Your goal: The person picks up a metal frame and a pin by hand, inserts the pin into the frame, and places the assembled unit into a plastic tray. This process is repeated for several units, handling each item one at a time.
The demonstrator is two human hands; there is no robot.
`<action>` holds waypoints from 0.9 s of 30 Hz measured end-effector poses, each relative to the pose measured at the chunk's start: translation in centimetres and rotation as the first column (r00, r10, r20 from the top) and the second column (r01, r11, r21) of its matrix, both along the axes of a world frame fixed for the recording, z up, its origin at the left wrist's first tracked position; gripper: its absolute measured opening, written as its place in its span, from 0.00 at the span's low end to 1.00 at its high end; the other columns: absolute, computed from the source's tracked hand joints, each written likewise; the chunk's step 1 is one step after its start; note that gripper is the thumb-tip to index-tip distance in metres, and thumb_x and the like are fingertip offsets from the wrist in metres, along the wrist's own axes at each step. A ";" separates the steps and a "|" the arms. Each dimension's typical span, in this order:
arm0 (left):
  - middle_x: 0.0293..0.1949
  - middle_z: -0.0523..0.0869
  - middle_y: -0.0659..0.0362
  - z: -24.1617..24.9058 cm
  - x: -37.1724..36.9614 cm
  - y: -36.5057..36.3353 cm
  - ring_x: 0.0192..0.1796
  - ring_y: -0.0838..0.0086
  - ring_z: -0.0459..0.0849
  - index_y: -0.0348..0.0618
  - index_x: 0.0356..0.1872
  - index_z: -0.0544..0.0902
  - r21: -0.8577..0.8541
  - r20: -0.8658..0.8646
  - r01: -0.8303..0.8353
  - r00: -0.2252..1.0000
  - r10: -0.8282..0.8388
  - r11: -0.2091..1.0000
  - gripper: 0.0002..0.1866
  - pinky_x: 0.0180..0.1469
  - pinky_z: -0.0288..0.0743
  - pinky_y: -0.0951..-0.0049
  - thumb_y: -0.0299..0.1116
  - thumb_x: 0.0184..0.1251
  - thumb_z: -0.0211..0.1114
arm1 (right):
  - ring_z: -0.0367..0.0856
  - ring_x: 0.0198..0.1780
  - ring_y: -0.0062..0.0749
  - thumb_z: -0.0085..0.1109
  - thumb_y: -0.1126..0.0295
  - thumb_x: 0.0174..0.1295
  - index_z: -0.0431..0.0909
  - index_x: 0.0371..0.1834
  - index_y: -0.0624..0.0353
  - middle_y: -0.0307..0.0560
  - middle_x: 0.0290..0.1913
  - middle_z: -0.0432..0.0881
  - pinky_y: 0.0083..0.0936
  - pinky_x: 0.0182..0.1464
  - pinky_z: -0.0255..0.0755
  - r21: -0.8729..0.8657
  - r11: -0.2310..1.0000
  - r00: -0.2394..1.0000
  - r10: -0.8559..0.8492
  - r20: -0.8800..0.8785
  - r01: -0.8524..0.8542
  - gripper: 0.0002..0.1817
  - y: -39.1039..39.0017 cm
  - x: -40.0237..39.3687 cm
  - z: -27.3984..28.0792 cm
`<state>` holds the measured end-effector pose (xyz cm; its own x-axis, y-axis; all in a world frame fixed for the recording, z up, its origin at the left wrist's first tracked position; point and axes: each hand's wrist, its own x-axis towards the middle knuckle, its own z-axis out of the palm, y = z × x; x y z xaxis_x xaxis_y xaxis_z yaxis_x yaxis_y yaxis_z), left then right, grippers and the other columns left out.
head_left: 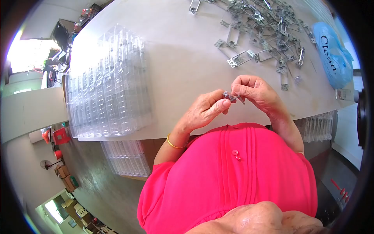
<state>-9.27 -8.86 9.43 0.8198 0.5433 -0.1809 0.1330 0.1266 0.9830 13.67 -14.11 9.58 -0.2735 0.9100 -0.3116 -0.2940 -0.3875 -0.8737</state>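
Observation:
Near the table's front edge, my left hand [207, 108] is closed on a small metal bracket [232, 97], its thumb and fingers pinching the left end. My right hand [255, 93] pinches the bracket's right end between thumb and forefinger. The two hands almost meet around the piece, which hides part of it. Beyond them, at the back right of the table, lies a loose, tangled heap of similar metal brackets [269, 31], with one bracket [234, 61] at its near left side.
Stacked clear plastic trays [109, 85] stand on the left of the table [179, 50]. A blue plastic bag [332, 54] lies at the right edge. More clear trays [126, 156] are below the tabletop at the left, and others [318, 128] at the right.

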 end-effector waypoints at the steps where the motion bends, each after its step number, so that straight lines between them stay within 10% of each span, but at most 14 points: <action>1: 0.31 0.83 0.62 0.2 -0.1 -0.1 0.30 0.80 0.74 0.35 0.53 0.84 -0.001 -0.004 -0.003 1.000 0.003 1.000 0.27 0.33 0.68 0.77 0.54 0.80 0.56 | 0.72 0.34 0.14 0.59 0.65 0.76 0.80 0.39 0.57 0.33 0.36 0.79 0.17 0.39 0.68 -0.018 1.000 1.000 -0.018 -0.012 0.018 0.09 0.1 -0.1 -0.1; 7: 0.25 0.77 0.60 0.0 0.2 -0.9 0.26 0.79 0.66 0.29 0.51 0.82 -0.321 0.216 0.094 0.976 -0.024 0.942 0.30 0.28 0.58 0.77 0.53 0.82 0.52 | 0.72 0.26 0.16 0.61 0.62 0.75 0.79 0.41 0.58 0.34 0.32 0.78 0.14 0.29 0.66 -0.094 0.951 0.940 -0.305 -0.151 0.294 0.10 0.7 0.1 -0.8; 13: 0.29 0.79 0.57 -1.9 0.4 0.0 0.24 0.78 0.64 0.28 0.52 0.80 -0.594 0.284 -0.048 0.921 0.266 0.803 0.30 0.27 0.57 0.76 0.52 0.84 0.45 | 0.83 0.36 0.18 0.58 0.73 0.75 0.74 0.45 0.59 0.43 0.42 0.83 0.18 0.36 0.79 0.355 0.831 0.871 -0.485 0.082 0.429 0.04 -1.0 -2.0 1.5; 20: 0.34 0.82 0.57 -1.1 1.0 -0.5 0.26 0.79 0.65 0.30 0.51 0.80 -0.564 0.235 -0.124 0.924 0.302 0.817 0.29 0.28 0.58 0.78 0.51 0.85 0.44 | 0.88 0.39 0.25 0.63 0.85 0.66 0.75 0.45 0.64 0.50 0.44 0.86 0.22 0.42 0.85 0.789 0.595 0.738 -0.600 0.309 0.153 0.09 -1.1 -3.4 1.0; 27: 0.29 0.78 0.64 -0.8 0.8 -0.8 0.29 0.83 0.68 0.36 0.49 0.81 -0.078 0.032 -0.358 0.932 0.361 0.931 0.26 0.30 0.62 0.80 0.53 0.85 0.48 | 0.89 0.39 0.26 0.63 0.84 0.67 0.75 0.44 0.64 0.49 0.42 0.87 0.22 0.40 0.85 0.751 0.644 0.721 -0.588 0.366 0.144 0.08 -1.5 -3.7 1.1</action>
